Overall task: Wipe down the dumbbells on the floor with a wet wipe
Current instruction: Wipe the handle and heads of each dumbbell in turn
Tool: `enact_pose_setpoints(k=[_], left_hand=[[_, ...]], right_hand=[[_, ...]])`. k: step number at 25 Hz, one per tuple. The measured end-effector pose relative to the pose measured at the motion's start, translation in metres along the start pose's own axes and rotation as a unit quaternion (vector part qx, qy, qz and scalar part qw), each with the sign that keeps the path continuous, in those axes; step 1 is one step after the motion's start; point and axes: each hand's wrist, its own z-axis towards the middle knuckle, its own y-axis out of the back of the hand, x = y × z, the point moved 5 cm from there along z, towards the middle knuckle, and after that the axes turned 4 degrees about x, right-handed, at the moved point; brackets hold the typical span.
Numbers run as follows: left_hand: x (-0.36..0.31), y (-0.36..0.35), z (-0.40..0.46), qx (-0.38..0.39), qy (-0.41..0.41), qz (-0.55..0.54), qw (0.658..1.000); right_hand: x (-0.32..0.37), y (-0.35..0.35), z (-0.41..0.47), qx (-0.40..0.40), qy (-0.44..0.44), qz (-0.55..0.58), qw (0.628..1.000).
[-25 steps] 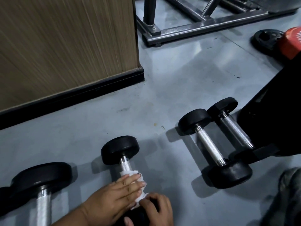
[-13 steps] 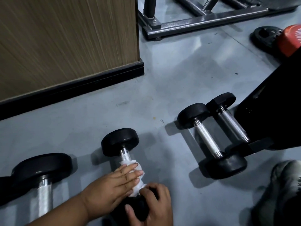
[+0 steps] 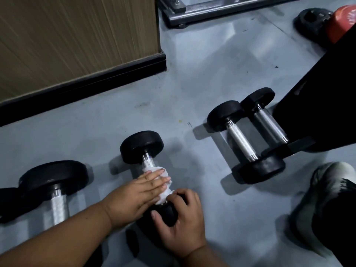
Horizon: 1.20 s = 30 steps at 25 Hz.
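The small dumbbell (image 3: 148, 170) lies on the grey floor (image 3: 192, 83), heavy, rigid and inclined to roll. The right hand (image 3: 181, 218) grips its near head, the sensible hold. The left hand (image 3: 134, 191) lays nearly straight fingers over the soft wet wipe (image 3: 163, 182) around the handle (barely shifted since a second ago).

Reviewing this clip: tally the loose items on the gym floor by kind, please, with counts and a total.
Dumbbells: 4: the large one at left, the one being wiped, and the pair at right
Wet wipes: 1, wrapped on the handle under the left hand; the right hand grips the near head
Weight plates: 1
Total: 6
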Motion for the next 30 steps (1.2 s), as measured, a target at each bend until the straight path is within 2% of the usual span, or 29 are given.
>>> enact_pose_setpoints(k=[4,9,15,17,21,26,30], left_hand=[[0.017,0.004,0.001,-0.046,0.087,-0.007,0.995],[-0.010,-0.006,-0.005,-0.002,0.005,-0.011,1.000],[0.015,-0.006,0.002,-0.034,0.101,-0.018,0.994],[0.005,-0.012,0.004,-0.027,0.092,-0.020,0.995],[-0.003,-0.010,0.002,-0.019,0.073,-0.022,0.997],[-0.003,-0.005,0.001,0.013,0.045,-0.007,0.999],[0.017,0.009,0.003,-0.027,0.084,0.013,0.996]], right_hand=[[0.000,-0.001,-0.002,0.003,-0.013,-0.005,1.000],[0.002,0.000,-0.002,0.008,-0.021,0.005,1.000],[-0.005,0.002,0.003,0.032,-0.054,0.010,0.998],[-0.002,0.009,0.006,0.041,-0.037,-0.024,0.998],[0.022,0.008,0.005,0.061,0.065,-0.116,0.989],[0.026,0.000,0.004,0.047,0.063,-0.145,0.986],[0.025,-0.001,0.004,0.029,0.063,-0.144,0.987]])
